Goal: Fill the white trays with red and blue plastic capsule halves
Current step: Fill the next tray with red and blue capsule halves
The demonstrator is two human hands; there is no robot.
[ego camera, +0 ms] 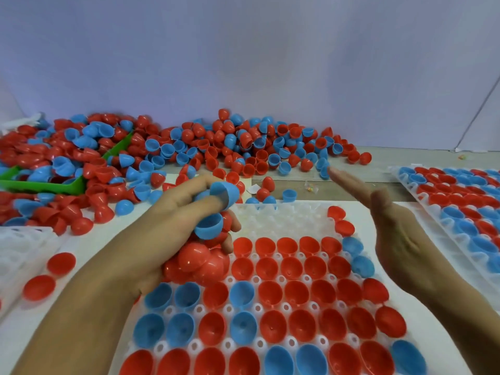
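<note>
Pale wall backing a bench where a pile of capsule halves (189, 147) is lying, my left hand (189, 228) clutching red and blue halves over the half-filled white tray (292, 220), my right hand (389, 226) hovering flat, fingers straight, beside it.

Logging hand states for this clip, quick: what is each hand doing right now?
Left hand: closed around a clutch of red and blue capsule halves above the white tray.
Right hand: open, fingers straight, holding nothing.
</note>
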